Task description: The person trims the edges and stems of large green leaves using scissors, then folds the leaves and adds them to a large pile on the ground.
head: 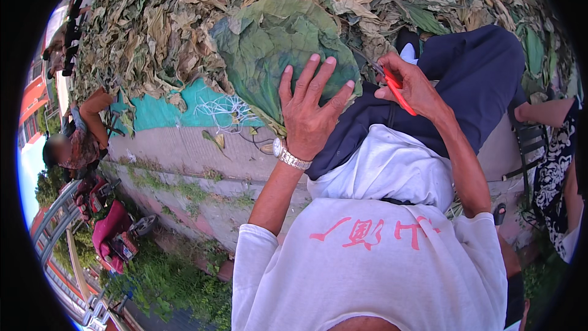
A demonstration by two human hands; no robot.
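My left hand (310, 105), with a metal watch (292, 158) on its wrist, lies with spread fingers on top of a large green leaf (275, 32), which looks like a stack or fold of flattened leaves. The leaf rests beside my left thigh, over the edge of the leaf pile. To its right, my right hand (411, 83) is closed around red-handled scissors (398, 89). The scissors' metal blades point up and left, near the leaf's right edge; their tips are partly hidden among the leaves.
A broad heap of dried leaves (151, 37) spreads ahead. White string (229, 110) lies tangled on a teal sheet (170, 105) at left. One person (80, 142) sits far left near a parked scooter (112, 234). Another person (558, 184) sits at right near a dark chair (528, 147).
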